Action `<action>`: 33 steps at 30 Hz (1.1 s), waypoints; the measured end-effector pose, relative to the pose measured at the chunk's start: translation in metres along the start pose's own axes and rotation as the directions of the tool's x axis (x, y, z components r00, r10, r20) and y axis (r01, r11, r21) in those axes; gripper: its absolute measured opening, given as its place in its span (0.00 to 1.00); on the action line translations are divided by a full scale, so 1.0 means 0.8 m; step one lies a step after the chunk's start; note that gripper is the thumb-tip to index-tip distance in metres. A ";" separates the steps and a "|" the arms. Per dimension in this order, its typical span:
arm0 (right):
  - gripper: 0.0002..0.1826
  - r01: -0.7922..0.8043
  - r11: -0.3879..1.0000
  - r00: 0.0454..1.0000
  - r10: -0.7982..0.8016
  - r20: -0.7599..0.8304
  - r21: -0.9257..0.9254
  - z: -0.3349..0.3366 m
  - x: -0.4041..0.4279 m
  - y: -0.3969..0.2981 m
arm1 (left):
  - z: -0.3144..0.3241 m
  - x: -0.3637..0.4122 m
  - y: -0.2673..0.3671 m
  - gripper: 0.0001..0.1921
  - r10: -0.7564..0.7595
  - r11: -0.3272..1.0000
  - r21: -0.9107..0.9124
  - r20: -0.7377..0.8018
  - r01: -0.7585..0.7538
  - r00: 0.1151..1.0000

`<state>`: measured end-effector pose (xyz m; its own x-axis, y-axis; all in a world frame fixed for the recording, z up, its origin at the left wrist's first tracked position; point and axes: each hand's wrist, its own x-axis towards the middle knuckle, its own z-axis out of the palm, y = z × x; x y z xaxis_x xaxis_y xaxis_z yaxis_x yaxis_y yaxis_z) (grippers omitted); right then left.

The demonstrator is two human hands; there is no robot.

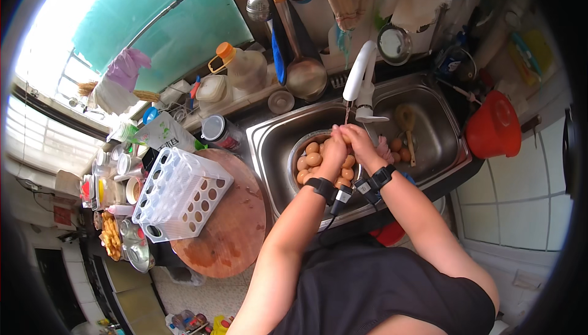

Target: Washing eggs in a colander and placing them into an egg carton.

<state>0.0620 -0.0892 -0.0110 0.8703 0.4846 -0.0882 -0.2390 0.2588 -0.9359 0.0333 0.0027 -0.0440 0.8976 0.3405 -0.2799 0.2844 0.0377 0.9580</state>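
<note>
My left hand (334, 152) and my right hand (361, 143) meet beneath the white faucet (359, 70), their fingers closed around a brown egg (346, 138) that is mostly hidden. A thin stream of water (347, 116) runs down onto them. Below sits a round metal bowl (291, 162) in the left basin (271, 151) of a steel sink, holding several brown eggs (313, 159). More eggs (404, 154) lie in the right basin (434, 123), beside a wooden-handled tool (410, 149) and a crumpled pink cloth (384, 147).
On a round wooden cutting board (229, 247) at left stands a clear plastic egg rack (183, 197). A lidded jar (220, 132) and an orange-capped jug (245, 66) are behind it. A large ladle (307, 77) hangs on the wall. At right is a red bucket (494, 126).
</note>
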 end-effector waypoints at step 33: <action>0.19 -0.092 0.985 0.964 0.125 -0.234 0.149 -0.001 0.017 0.000 | 0.021 -0.011 0.026 0.24 0.281 0.960 0.013 -0.027 -0.280 0.959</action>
<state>0.0736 -0.0830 -0.0126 0.9100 0.3036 -0.2823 -0.3792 0.3346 -0.8627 0.0372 -0.0153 -0.0228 0.9321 0.3622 0.0018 0.0258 -0.0716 0.9971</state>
